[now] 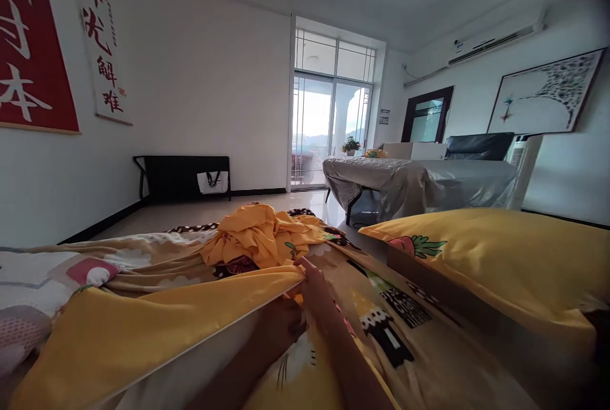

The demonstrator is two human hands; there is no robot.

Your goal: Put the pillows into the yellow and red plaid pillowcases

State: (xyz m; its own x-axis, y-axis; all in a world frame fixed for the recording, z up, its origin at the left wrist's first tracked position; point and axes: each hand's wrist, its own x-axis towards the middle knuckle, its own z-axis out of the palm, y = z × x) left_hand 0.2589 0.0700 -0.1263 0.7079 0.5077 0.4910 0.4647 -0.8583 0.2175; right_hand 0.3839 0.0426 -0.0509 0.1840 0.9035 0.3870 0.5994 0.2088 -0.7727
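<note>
A yellow pillowcase (157,314) with a pale edge is stretched across the front of the bed, its near side raised like a flap. My right hand (314,283) pinches its far corner between thumb and fingers. Just below and left of that, my left hand (281,321) is in shadow under the flap, with its fingers curled in; what they hold is hidden. Yellow cloth printed with a white whiskered animal face (295,362) lies between my forearms. Beyond my hands is a crumpled heap of orange-yellow cloth (257,232).
A plump yellow pillow (486,257) with a carrot print lies at the right. Patterned brown bedding (395,314) spreads underneath, with a white and pink cloth (38,289) at the left. Farther back are a plastic-covered table (419,175) and a white bag (213,183) by a low black bench.
</note>
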